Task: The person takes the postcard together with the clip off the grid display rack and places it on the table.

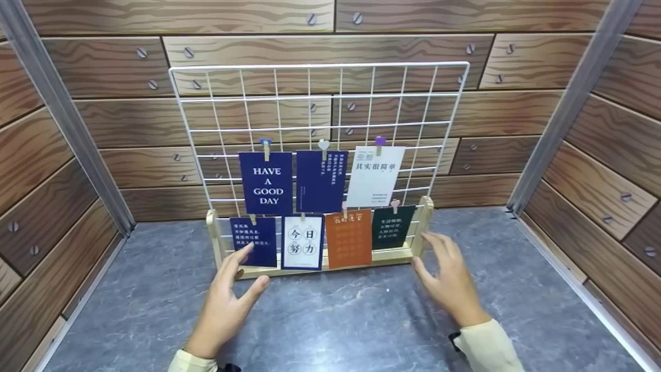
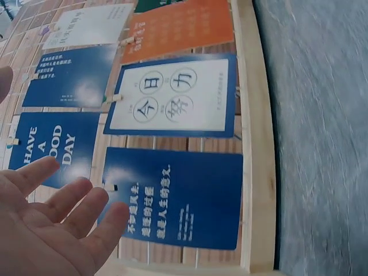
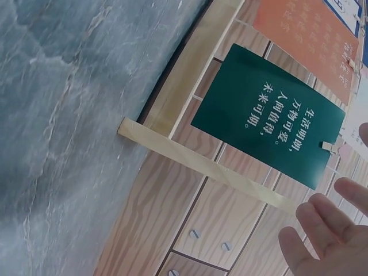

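A white wire grid rack (image 1: pixel 320 125) stands upright in a pale wooden base (image 1: pixel 310 269). Several cards hang from it on small clothespins, among them a "HAVE A GOOD DAY" card (image 1: pixel 268 183), a white card (image 1: pixel 376 176), an orange card (image 1: pixel 349 238) and a dark green card (image 3: pixel 270 115). My left hand (image 1: pixel 227 299) is held before the lower-left blue card (image 2: pixel 172 198), fingers loosely spread and holding nothing. Near the base's right end, my right hand (image 1: pixel 446 276) has its fingers extended and nothing in its grasp; whether it touches the wood I cannot tell.
Wood-patterned panels (image 1: pixel 392 62) enclose the back and both sides, with metal corner strips (image 1: pixel 563 98) between them. The rack stands on a grey marbled tabletop (image 1: pixel 335 325), close to the back panel.
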